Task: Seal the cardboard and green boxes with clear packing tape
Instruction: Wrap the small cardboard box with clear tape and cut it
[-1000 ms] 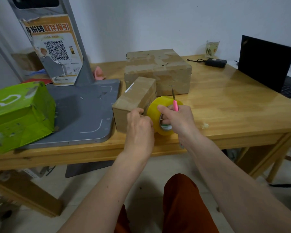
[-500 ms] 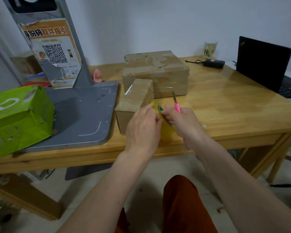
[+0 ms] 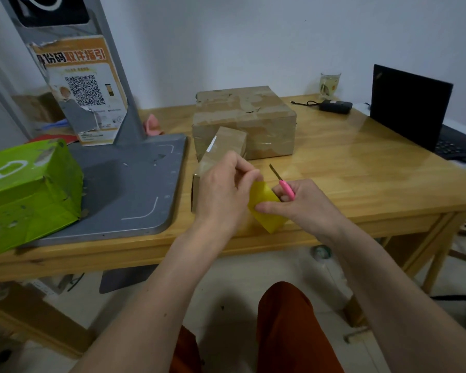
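I am holding the tape roll (image 3: 265, 207) in my right hand (image 3: 304, 204), along with the pink knife (image 3: 281, 183), just right of the small box (image 3: 221, 157). My left hand (image 3: 223, 189) is pinching the roll's top edge, nearer that box; the green box (image 3: 27, 192) is sitting well left.

My table (image 3: 347, 168): glossy varnished wood. Boxes (image 3: 242, 117): matt brown cardboard under shiny tape. Green box (image 3: 24, 192): scuffed paper. Stand base (image 3: 135, 184): matt grey metal. Cutter handle (image 3: 287, 188): pink plastic.
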Demonstrator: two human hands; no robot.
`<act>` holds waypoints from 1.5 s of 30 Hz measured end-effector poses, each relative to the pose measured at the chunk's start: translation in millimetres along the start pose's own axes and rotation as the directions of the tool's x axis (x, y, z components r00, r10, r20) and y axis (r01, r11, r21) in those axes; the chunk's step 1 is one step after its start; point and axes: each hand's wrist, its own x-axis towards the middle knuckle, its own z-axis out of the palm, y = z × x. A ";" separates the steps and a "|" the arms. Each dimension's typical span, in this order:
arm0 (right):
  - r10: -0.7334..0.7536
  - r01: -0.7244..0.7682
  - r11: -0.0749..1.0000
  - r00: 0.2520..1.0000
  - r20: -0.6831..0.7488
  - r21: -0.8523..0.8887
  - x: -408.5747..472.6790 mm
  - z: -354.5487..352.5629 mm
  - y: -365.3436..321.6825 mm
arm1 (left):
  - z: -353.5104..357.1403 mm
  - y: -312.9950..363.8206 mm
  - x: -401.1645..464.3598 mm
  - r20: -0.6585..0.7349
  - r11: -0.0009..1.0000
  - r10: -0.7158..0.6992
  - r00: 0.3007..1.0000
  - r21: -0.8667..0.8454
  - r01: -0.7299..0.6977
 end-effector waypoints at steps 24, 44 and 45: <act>-0.027 0.026 0.999 0.999 -0.025 -0.041 10.5 4.7 -39.4 | -26.8 -13.4 32.3 0.165 0.772 -0.202 0.965 -0.579 0.260; -0.027 0.020 0.997 0.995 -0.094 -0.073 13.0 -6.5 -63.8 | -29.3 -17.9 37.3 0.191 0.650 -0.082 0.978 -0.734 0.197; -0.017 0.010 0.997 0.995 -0.097 -0.072 12.4 -8.3 -63.8 | -28.3 -17.4 36.7 0.194 0.656 -0.062 0.979 -0.731 0.186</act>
